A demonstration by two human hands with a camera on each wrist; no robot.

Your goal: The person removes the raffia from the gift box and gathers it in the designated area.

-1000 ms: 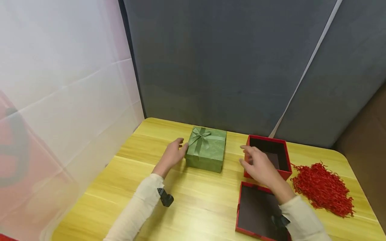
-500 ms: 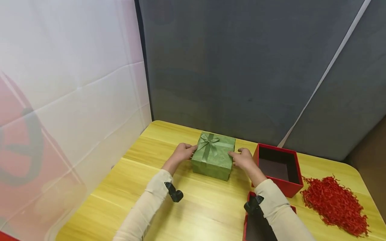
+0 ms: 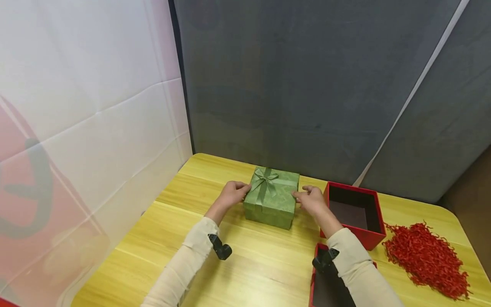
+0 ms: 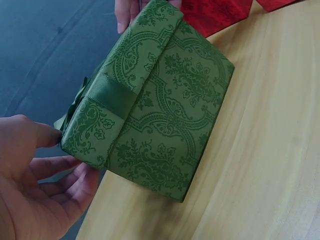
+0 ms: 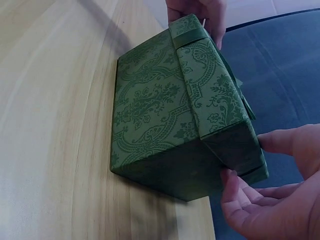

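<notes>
A green patterned gift box (image 3: 268,216) sits on the table with its lid (image 3: 281,192) on, tied with a green ribbon bow (image 3: 265,179). At the lid's left side, my left hand (image 3: 232,195) pinches the edge, thumb at the top and curled fingers below, as the left wrist view shows. My right hand (image 3: 312,201) pinches the opposite edge; in the right wrist view its thumb touches the top edge and a fingertip meets the lid's lower rim. No gap shows between lid and box.
To the right stands an open red box (image 3: 370,236) with a dark interior. Its red lid (image 3: 312,279) lies hollow side up in front, partly under my right forearm. Red shredded paper (image 3: 427,260) is heaped at the far right. A grey partition (image 3: 307,85) rises behind the table.
My right hand has moved left from over the red box to the green lid's right edge. My left hand has closed onto the lid's left edge. The head view has shifted slightly.
</notes>
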